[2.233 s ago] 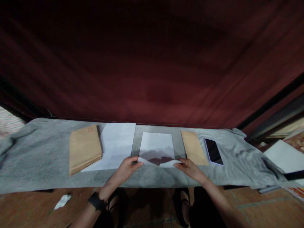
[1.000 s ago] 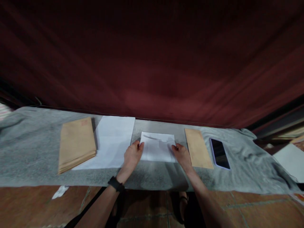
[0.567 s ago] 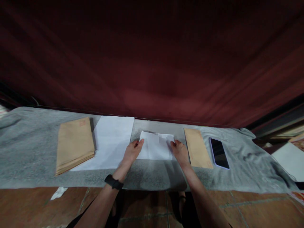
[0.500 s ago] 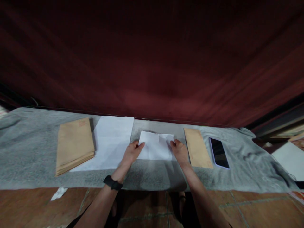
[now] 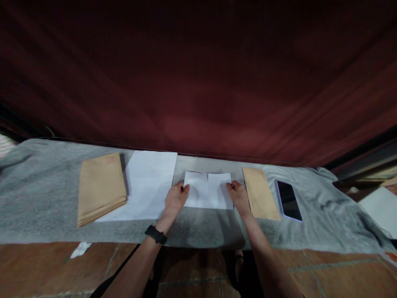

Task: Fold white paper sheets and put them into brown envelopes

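A folded white paper (image 5: 209,198) occupies the middle of the grey cloth-covered table (image 5: 192,229), its long sides running roughly parallel to the table's near and far edges; a short slit divides its far margin into two flaps. Whether the paper lies wholly flat on the cloth cannot be told. The left hand (image 5: 176,198) pinches the paper's left side, with the thumb on top and the other fingers curled; the right hand (image 5: 238,196) pinches the right side between thumb and fingers. A dark wristband (image 5: 156,235) encircles the left wrist above the table's near edge. Just left of the paper lies a larger white sheet (image 5: 151,184), reaching toward the far edge, its left part overlapped by a stack of brown envelopes (image 5: 101,186) bearing a faint reddish mark at its far right corner. Just right of the right hand, a single brown envelope (image 5: 261,194) lies slightly aslant, and beyond it, toward the table's right end, a phone (image 5: 289,200) with a dark screen and pale purple rim. A dark red curtain (image 5: 198,91) hangs behind the far edge; below the near edge, a white scrap (image 5: 81,249) lies on the tiled floor (image 5: 186,269).
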Demonstrator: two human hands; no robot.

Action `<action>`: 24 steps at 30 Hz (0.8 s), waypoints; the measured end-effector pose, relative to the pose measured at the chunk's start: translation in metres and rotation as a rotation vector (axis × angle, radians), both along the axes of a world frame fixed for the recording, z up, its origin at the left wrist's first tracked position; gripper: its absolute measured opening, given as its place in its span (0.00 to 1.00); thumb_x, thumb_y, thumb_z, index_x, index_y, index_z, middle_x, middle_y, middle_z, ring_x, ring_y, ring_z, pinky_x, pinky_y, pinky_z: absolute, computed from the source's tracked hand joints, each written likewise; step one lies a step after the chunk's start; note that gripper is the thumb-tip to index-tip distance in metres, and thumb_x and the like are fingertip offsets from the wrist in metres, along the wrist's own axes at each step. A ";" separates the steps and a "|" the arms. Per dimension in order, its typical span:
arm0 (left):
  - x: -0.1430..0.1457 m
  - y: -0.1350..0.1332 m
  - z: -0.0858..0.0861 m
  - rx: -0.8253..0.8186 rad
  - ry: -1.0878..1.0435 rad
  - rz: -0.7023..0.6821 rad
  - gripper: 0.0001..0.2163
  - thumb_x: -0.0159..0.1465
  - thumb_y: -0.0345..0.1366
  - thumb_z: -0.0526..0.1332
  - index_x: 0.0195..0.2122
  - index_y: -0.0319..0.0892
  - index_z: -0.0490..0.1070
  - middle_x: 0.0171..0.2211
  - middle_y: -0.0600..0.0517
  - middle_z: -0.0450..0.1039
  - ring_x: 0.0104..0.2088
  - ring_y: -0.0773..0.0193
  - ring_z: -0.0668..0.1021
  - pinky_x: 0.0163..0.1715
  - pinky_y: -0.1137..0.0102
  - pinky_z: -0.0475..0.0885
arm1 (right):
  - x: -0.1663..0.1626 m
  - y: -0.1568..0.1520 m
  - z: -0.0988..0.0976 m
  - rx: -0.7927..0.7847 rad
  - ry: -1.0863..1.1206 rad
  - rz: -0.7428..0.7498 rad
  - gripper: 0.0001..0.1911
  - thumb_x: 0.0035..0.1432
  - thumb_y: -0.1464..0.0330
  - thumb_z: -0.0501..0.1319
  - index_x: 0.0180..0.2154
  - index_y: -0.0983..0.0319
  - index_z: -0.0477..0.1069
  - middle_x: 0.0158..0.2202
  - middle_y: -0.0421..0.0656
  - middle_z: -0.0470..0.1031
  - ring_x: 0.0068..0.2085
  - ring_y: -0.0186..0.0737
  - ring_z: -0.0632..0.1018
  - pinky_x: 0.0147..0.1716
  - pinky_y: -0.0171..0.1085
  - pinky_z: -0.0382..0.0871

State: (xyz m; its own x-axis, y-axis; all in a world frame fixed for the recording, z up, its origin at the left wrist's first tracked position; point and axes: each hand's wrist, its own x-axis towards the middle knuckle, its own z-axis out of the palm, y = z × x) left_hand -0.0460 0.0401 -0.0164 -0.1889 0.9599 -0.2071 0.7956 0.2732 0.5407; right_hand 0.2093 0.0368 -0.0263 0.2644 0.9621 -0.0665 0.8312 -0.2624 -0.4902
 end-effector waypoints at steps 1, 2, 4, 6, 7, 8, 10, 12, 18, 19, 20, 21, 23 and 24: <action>0.001 0.000 0.001 -0.006 0.017 0.000 0.12 0.68 0.42 0.56 0.32 0.44 0.73 0.27 0.51 0.75 0.31 0.60 0.77 0.29 0.70 0.61 | 0.000 0.000 0.000 -0.002 0.002 0.008 0.14 0.68 0.65 0.54 0.41 0.62 0.77 0.36 0.45 0.82 0.35 0.38 0.80 0.29 0.32 0.61; 0.002 0.000 0.003 -0.010 0.034 0.000 0.12 0.69 0.43 0.56 0.33 0.44 0.74 0.28 0.51 0.76 0.32 0.60 0.78 0.30 0.69 0.61 | 0.000 -0.001 0.000 -0.006 -0.003 0.014 0.13 0.68 0.65 0.54 0.41 0.62 0.77 0.35 0.45 0.82 0.35 0.38 0.81 0.29 0.32 0.61; 0.003 -0.001 0.006 -0.017 0.060 0.000 0.12 0.69 0.43 0.56 0.36 0.44 0.74 0.31 0.49 0.78 0.35 0.58 0.79 0.31 0.69 0.63 | -0.002 -0.002 0.001 -0.017 -0.050 0.019 0.13 0.68 0.66 0.54 0.42 0.62 0.76 0.36 0.46 0.82 0.36 0.39 0.81 0.30 0.32 0.61; 0.005 -0.002 0.009 -0.025 0.080 0.001 0.12 0.69 0.43 0.55 0.38 0.44 0.75 0.33 0.48 0.79 0.37 0.56 0.81 0.31 0.69 0.64 | -0.006 -0.004 0.001 -0.029 -0.131 0.009 0.13 0.68 0.65 0.54 0.45 0.63 0.76 0.36 0.48 0.82 0.38 0.41 0.82 0.31 0.33 0.63; 0.006 -0.003 0.011 -0.029 0.091 0.002 0.12 0.69 0.44 0.55 0.39 0.44 0.75 0.34 0.47 0.80 0.38 0.56 0.81 0.32 0.68 0.65 | -0.009 -0.005 0.001 -0.031 -0.171 0.003 0.14 0.69 0.65 0.54 0.47 0.63 0.75 0.37 0.49 0.82 0.39 0.42 0.82 0.33 0.34 0.64; 0.006 -0.004 0.013 -0.032 0.103 0.000 0.12 0.70 0.44 0.55 0.40 0.44 0.75 0.35 0.47 0.80 0.39 0.55 0.81 0.32 0.68 0.66 | -0.011 -0.006 0.001 -0.029 -0.204 -0.002 0.15 0.69 0.65 0.54 0.49 0.63 0.74 0.37 0.50 0.82 0.39 0.43 0.82 0.34 0.34 0.65; 0.008 -0.005 0.017 -0.042 0.125 -0.004 0.12 0.70 0.43 0.55 0.41 0.44 0.75 0.37 0.46 0.81 0.41 0.54 0.82 0.33 0.68 0.67 | -0.015 -0.009 0.001 -0.020 -0.261 -0.001 0.16 0.70 0.64 0.54 0.53 0.63 0.72 0.37 0.51 0.81 0.40 0.45 0.82 0.36 0.36 0.67; 0.009 -0.006 0.019 -0.053 0.142 -0.007 0.12 0.70 0.43 0.54 0.42 0.44 0.75 0.39 0.45 0.82 0.43 0.54 0.82 0.34 0.68 0.68 | -0.019 -0.011 0.000 -0.006 -0.315 0.004 0.17 0.70 0.64 0.54 0.56 0.64 0.69 0.38 0.52 0.81 0.39 0.46 0.83 0.37 0.37 0.68; 0.012 -0.008 0.020 -0.061 0.176 -0.019 0.14 0.71 0.42 0.53 0.46 0.43 0.75 0.43 0.43 0.81 0.45 0.51 0.82 0.37 0.65 0.71 | -0.023 -0.017 0.001 0.098 -0.419 0.017 0.19 0.71 0.65 0.51 0.59 0.65 0.65 0.45 0.54 0.78 0.41 0.46 0.81 0.40 0.40 0.69; 0.012 -0.008 0.020 -0.062 0.182 -0.022 0.14 0.71 0.42 0.52 0.46 0.43 0.75 0.43 0.43 0.81 0.45 0.51 0.82 0.37 0.65 0.71 | -0.024 -0.018 0.001 0.133 -0.434 0.027 0.20 0.71 0.66 0.51 0.60 0.66 0.64 0.46 0.55 0.77 0.43 0.48 0.80 0.43 0.41 0.69; 0.013 -0.008 0.020 -0.061 0.190 -0.024 0.14 0.71 0.42 0.52 0.47 0.43 0.75 0.43 0.42 0.81 0.45 0.51 0.82 0.37 0.65 0.71 | -0.025 -0.018 0.000 0.171 -0.441 0.043 0.21 0.70 0.66 0.51 0.61 0.66 0.64 0.48 0.56 0.77 0.46 0.50 0.79 0.45 0.43 0.69; 0.013 -0.009 0.021 -0.060 0.200 -0.027 0.14 0.71 0.42 0.52 0.47 0.43 0.75 0.43 0.42 0.81 0.45 0.51 0.82 0.37 0.65 0.71 | -0.028 -0.018 -0.001 0.211 -0.436 0.068 0.22 0.70 0.66 0.52 0.61 0.67 0.64 0.50 0.57 0.76 0.49 0.52 0.77 0.48 0.45 0.68; 0.015 -0.010 0.022 -0.049 0.222 -0.033 0.15 0.71 0.41 0.51 0.48 0.42 0.74 0.43 0.41 0.81 0.45 0.51 0.82 0.38 0.65 0.71 | -0.034 -0.019 -0.008 0.293 -0.379 0.157 0.22 0.70 0.66 0.51 0.62 0.67 0.64 0.56 0.58 0.73 0.54 0.53 0.74 0.52 0.47 0.67; 0.016 -0.011 0.022 -0.042 0.234 -0.039 0.15 0.71 0.41 0.51 0.49 0.41 0.74 0.42 0.41 0.81 0.45 0.50 0.82 0.38 0.65 0.72 | -0.039 -0.020 -0.012 0.329 -0.339 0.216 0.23 0.71 0.66 0.50 0.63 0.67 0.63 0.59 0.57 0.71 0.57 0.53 0.73 0.55 0.48 0.66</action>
